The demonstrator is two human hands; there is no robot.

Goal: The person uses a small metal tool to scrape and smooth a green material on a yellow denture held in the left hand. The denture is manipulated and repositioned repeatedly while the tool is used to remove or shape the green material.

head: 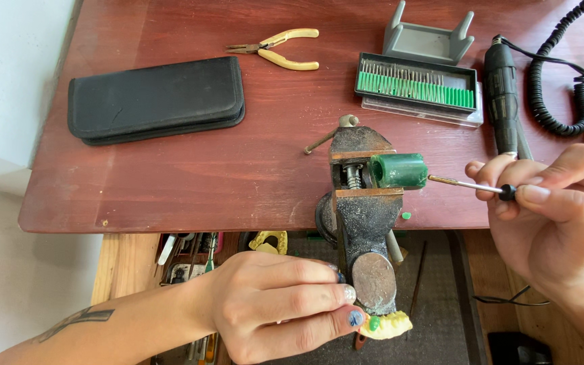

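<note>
right hand (552, 220) curled, grip pinching a thin tool (471, 184), tip at the green cylinder (400, 170) clamped in the vise (363, 223) on the bench (170, 182) front edge. left hand (282, 304) low, grip clenched by the vise handle (373, 282). bench bare left of vise.

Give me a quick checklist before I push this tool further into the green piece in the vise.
1. Green wax cylinder gripped in black bench vise: ok.
2. Thin metal tool tip at the cylinder's end: ok.
3. Right hand pinching the tool: ok.
4. Left hand away from the tip, by the vise's round end: ok.
5. Vise fixed to red-brown wooden table: cannot tell.
</note>
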